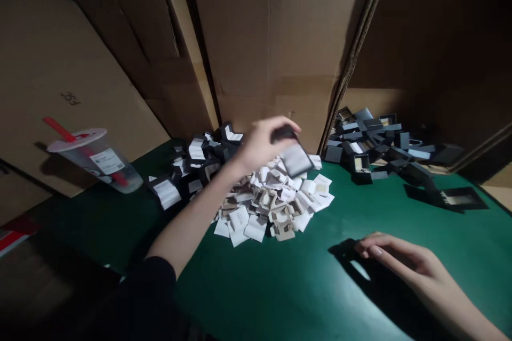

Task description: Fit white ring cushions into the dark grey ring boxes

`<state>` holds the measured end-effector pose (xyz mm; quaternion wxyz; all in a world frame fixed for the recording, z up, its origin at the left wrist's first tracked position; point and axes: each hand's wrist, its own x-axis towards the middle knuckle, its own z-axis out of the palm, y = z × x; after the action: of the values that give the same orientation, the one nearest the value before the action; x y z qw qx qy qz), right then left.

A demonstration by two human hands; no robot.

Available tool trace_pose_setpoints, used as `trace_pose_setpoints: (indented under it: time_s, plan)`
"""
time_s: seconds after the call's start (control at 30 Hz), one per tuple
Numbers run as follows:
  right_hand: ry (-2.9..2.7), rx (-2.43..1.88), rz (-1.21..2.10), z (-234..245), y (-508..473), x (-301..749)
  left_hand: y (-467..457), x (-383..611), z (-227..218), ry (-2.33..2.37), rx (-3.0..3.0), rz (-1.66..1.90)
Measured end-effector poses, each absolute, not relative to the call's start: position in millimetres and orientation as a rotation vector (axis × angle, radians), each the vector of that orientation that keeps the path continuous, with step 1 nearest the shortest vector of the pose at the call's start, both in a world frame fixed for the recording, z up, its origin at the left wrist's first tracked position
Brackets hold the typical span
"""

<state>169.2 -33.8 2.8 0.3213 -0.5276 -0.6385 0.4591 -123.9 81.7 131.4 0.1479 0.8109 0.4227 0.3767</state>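
Observation:
My left hand [262, 144] is raised over a heap of small white card inserts [272, 200] and is closed on a small dark box [294, 157], which is blurred by motion. My right hand [394, 258] lies low on the green table [320, 287] at the front right, fingers loosely curled and pointing left, with nothing visible in it. Behind the left hand sits a pile of dark boxes with white linings [200, 162].
Another pile of dark boxes [380, 144] lies at the back right, spilling out of an open carton. Tall cardboard cartons [280, 42] wall in the back. A clear plastic cup with a red straw [98, 162] lies tilted at the left.

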Motion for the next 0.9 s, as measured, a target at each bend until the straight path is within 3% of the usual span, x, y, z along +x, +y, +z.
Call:
trace_pose_setpoints:
  time_s: [0.2,0.47,0.8,0.9]
  plan:
    - [-1.579,-1.431,1.266,-1,-33,170,138,-233,140,1.953,1.839,1.651]
    - [-1.561,-1.439,1.306,-4,-33,170,160,-290,110,2.365,1.772,1.542]
    - [-1.591,-1.444,1.273,2,-33,166,147,-245,130,2.181,1.993,1.666]
    - [-1.573,-1.406,1.252,-5,-30,169,122,-213,148,1.772,2.319,1.35]
